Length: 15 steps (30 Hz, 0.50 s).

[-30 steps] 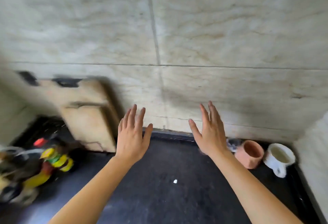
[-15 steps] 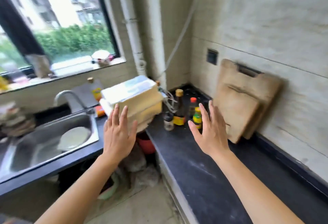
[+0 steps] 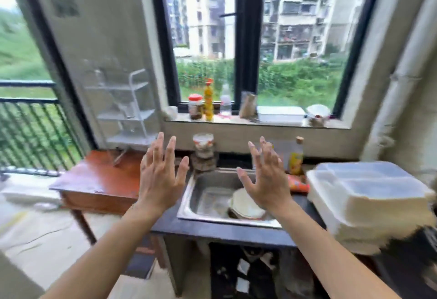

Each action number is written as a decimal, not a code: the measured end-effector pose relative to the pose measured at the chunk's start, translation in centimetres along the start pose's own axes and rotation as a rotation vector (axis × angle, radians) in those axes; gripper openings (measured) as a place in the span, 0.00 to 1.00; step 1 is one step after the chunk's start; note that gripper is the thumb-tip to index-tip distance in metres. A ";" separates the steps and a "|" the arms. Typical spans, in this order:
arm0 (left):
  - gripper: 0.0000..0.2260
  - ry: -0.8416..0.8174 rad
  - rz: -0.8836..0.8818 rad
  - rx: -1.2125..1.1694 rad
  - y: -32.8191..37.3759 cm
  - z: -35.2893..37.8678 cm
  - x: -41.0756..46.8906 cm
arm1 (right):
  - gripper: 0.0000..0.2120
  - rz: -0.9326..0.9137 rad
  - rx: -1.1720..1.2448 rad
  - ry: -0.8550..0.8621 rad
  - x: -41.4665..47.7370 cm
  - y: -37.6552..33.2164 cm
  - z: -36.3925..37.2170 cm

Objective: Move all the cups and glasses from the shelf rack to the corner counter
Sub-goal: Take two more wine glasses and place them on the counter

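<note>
A white wire shelf rack (image 3: 127, 107) stands on a red-brown wooden table (image 3: 99, 178) at the left, against the wall beside the window. Its shelves look blurred and I cannot make out any cups or glasses on them. My left hand (image 3: 160, 175) is raised with fingers spread, holding nothing, to the lower right of the rack. Over the steel sink (image 3: 208, 199) my right hand (image 3: 264, 180) is also up, fingers apart and empty. The corner counter with the cups is out of view.
White plates (image 3: 246, 204) lie in the sink. A jar (image 3: 203, 152) and a yellow bottle (image 3: 296, 156) stand behind it. Stacked white plastic containers (image 3: 369, 194) fill the counter at right. Bottles and jars line the window sill (image 3: 236, 121). A balcony railing (image 3: 28, 128) is at left.
My view has swung left, from the corner counter with two cups, past the cutting boards, to the sink and window. Both hands stayed raised, open and empty.
</note>
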<state>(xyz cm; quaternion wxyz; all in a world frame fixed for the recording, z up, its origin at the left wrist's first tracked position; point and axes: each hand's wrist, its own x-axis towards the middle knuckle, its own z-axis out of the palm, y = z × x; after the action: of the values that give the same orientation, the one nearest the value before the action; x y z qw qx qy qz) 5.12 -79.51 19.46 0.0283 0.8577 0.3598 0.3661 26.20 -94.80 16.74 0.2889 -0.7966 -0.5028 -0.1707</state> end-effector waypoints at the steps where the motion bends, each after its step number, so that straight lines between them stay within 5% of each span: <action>1: 0.30 0.022 -0.018 0.019 -2.3 -0.5 0.8 | 0.35 -0.041 0.022 -0.008 1.8 -1.8 1.7; 15: 0.28 0.087 -0.211 0.175 -26.6 0.5 16.8 | 0.37 -0.277 0.231 -0.043 25.6 -15.7 22.0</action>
<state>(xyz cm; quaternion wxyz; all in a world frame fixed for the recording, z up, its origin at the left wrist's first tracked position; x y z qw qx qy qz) -2.46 -48.98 20.99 -0.0241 0.7977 0.4793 0.3652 22.84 -57.74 18.62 0.3415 -0.6846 -0.6301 -0.1330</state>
